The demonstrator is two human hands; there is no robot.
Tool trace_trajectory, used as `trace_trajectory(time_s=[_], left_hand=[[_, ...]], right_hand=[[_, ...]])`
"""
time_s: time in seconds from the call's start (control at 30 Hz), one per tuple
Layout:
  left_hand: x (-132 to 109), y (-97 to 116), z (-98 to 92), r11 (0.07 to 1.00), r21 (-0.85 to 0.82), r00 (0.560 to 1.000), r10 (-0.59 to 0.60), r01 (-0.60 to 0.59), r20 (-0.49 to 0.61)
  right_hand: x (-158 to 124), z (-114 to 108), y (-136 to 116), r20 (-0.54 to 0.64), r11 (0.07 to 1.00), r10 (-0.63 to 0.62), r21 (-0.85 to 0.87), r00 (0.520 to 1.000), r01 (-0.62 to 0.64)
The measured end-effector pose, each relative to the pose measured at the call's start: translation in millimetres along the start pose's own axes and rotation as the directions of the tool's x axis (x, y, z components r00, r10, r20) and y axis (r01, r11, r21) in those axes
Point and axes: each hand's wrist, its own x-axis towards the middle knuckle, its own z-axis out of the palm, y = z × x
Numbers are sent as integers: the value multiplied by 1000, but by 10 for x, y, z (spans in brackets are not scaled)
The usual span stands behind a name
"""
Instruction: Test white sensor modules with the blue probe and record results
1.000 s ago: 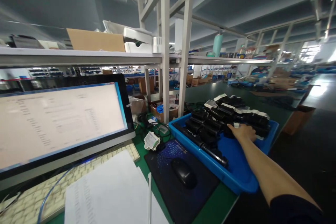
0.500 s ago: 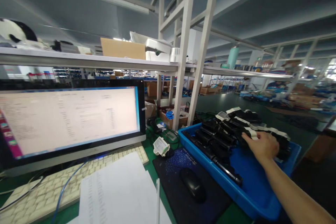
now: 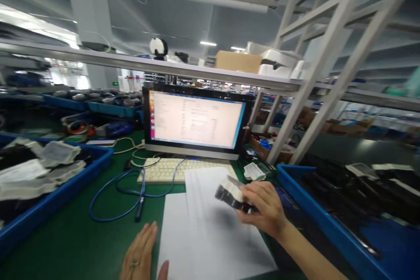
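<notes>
Green surface (image 3: 78, 245), white papers (image 3: 203, 234) on it; by their left edge the left hand (image 3: 139, 251), wide and empty. Above them the right hand (image 3: 262, 205) pinches a black-and-white part (image 3: 229, 193), best gripped firmly, steadily.

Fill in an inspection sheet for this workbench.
Surface: green tabletop, partly covered by papers.
Job's things: black-and-white part, blurred, above the papers; left blue tray and right blue tray both hold parts.
Clutter: white-cased part near the right end of the keyboard.
Hands: right hand grips the black-and-white part; left hand open beside the papers, contact unclear.
Cables: blue cable looped left of the papers, crossing the keyboard.
Surroundings: lit monitor; cardboard box on the shelf behind.
</notes>
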Motion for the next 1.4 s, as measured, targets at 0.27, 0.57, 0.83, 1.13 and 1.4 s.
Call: trace_trajectory(time_s=[0.27, 0.57, 0.83, 1.13, 1.4], left_hand=[[177, 70, -252, 966, -39, 960, -247, 254, 133], [253, -14, -209, 929, -42, 903, -344, 366, 256], [445, -45, -62, 903, -55, 855, -382, 426, 350], [433, 4, -73, 869, -70, 830, -440, 490, 343], [414, 8, -89, 851, -70, 802, -459, 520, 382]], right_hand=[[359, 1190, -1037, 166, 916, -156, 393, 974, 80], [67, 1090, -1218, 173, 868, -104, 497, 980, 4], [265, 1280, -1350, 429, 533, 431, 589, 794, -608], [226, 1396, -1447, 437, 400, 523, 632, 732, -664], [216, 1410, -1461, 432, 377, 540, 644, 723, -666]])
